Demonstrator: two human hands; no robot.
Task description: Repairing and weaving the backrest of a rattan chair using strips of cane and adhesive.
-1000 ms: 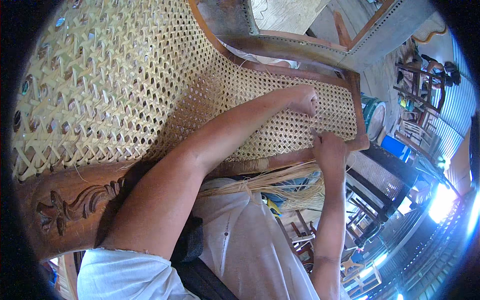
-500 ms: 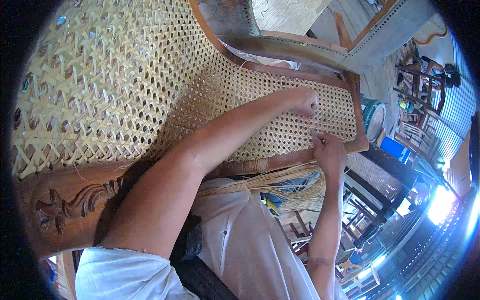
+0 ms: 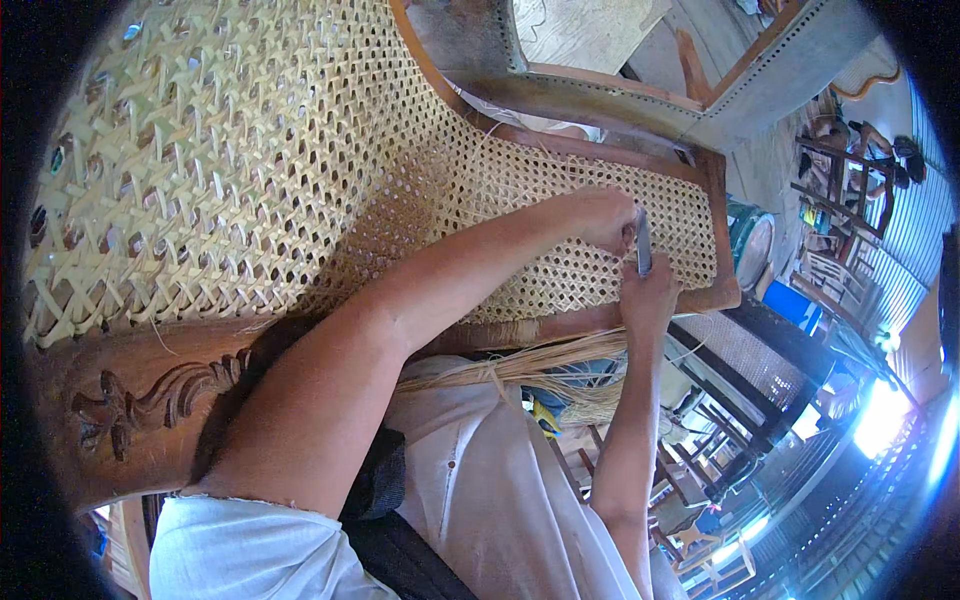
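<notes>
A woven cane panel (image 3: 250, 200) in a carved wooden frame (image 3: 180, 350) spreads across the left and middle. Over the panel's narrow right end, my left hand (image 3: 608, 220) is closed; whatever its fingers pinch is too small to make out. Just below it, my right hand (image 3: 648, 292) grips a knife (image 3: 643, 245) whose flat grey blade points up, beside the left hand's fingers. The handle is hidden in the fist. A bundle of loose cane strands (image 3: 540, 370) lies across my lap, below the frame's near rail.
Another wooden frame (image 3: 610, 92) with holes along its edges stands beyond the panel. A green bucket (image 3: 750, 240) and a blue container (image 3: 790, 303) are to the right. Farther right are chairs (image 3: 850, 180) and a dark frame with cane (image 3: 760, 350).
My right hand has turned and moved slightly left and up, bringing the knife blade into plain sight. The left hand has lowered slightly toward it. The whole view has shifted a little.
</notes>
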